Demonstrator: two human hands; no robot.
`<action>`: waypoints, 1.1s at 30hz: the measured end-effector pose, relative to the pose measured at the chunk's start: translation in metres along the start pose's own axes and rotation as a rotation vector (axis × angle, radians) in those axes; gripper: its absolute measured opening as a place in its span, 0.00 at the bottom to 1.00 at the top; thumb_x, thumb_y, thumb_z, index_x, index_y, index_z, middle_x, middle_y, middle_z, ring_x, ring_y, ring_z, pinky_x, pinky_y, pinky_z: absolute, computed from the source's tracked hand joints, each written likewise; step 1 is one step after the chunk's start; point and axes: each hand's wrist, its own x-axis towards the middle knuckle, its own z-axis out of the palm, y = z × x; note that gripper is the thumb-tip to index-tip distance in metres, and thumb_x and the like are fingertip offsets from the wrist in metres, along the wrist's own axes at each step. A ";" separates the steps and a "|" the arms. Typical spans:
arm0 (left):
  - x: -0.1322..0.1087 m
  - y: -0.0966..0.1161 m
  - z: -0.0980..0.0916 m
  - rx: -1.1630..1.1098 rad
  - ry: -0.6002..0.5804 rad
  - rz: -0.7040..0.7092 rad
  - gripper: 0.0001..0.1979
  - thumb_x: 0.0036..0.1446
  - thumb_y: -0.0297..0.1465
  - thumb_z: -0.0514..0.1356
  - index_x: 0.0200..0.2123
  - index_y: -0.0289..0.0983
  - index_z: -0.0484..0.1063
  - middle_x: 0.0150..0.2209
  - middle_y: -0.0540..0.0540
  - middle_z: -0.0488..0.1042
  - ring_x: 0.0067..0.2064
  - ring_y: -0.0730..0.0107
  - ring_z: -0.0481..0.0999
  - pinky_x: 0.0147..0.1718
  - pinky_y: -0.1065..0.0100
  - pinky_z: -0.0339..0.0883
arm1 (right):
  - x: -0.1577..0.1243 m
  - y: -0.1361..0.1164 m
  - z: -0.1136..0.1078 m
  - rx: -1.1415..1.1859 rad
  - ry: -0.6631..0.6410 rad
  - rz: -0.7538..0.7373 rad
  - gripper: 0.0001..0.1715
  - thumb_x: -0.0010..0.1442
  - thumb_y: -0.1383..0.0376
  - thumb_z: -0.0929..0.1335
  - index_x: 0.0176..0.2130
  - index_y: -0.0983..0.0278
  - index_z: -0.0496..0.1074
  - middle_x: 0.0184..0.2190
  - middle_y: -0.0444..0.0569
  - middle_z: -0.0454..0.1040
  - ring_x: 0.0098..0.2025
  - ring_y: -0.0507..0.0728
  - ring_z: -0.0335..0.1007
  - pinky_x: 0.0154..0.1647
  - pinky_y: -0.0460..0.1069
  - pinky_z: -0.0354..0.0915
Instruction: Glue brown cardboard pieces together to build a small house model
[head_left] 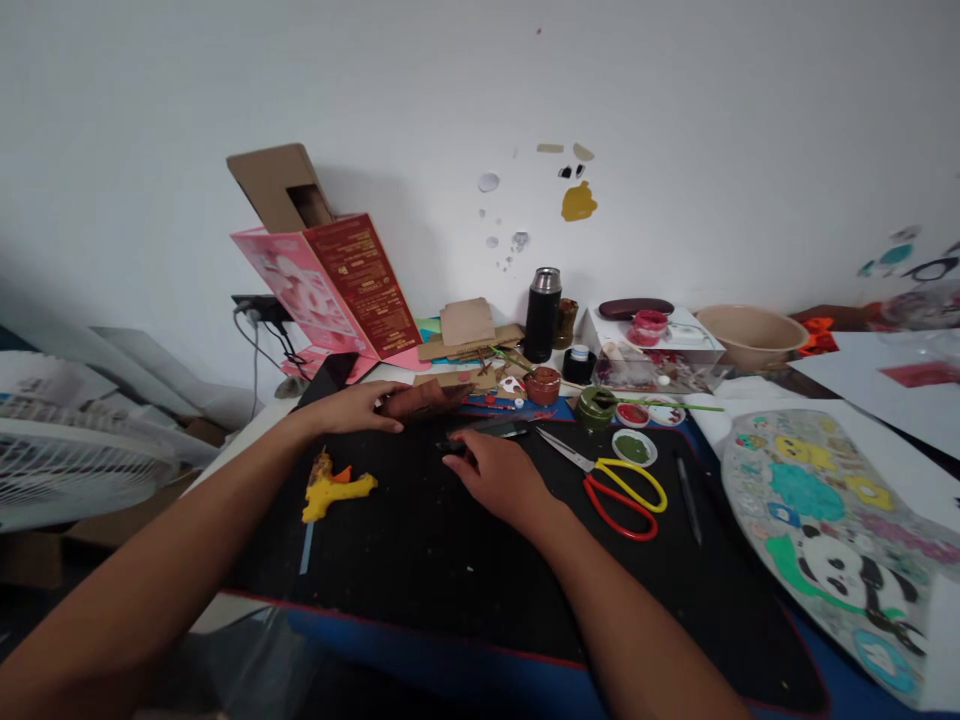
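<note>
My left hand (358,408) is closed on the near end of a brown, rough-surfaced piece (424,400) at the back of the black mat (420,560). Right of it, my right hand (495,470) has its thumb and fingers together on a small dark object (448,446), too dark to make out. A dark, flat tool (506,430) lies just behind my right fingers. On the mat's left part rests a yellow figure (337,488) with an orange bit. Scissors (619,485) with yellow and red handles lie right of my right hand, blades pointing back left.
Paint jars (595,408), a small green dish (634,448) and a black flask (542,315) stand behind the mat. A pen (688,498) lies at its right. Further right is a decorated panda board (832,540); a white fan (82,450) stands at left.
</note>
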 end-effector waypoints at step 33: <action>0.002 0.012 -0.010 0.019 -0.059 -0.062 0.36 0.53 0.51 0.62 0.61 0.38 0.72 0.55 0.41 0.80 0.52 0.50 0.80 0.49 0.64 0.72 | -0.001 0.002 0.003 -0.105 -0.094 -0.074 0.23 0.73 0.56 0.67 0.60 0.66 0.74 0.55 0.59 0.81 0.56 0.65 0.78 0.55 0.55 0.69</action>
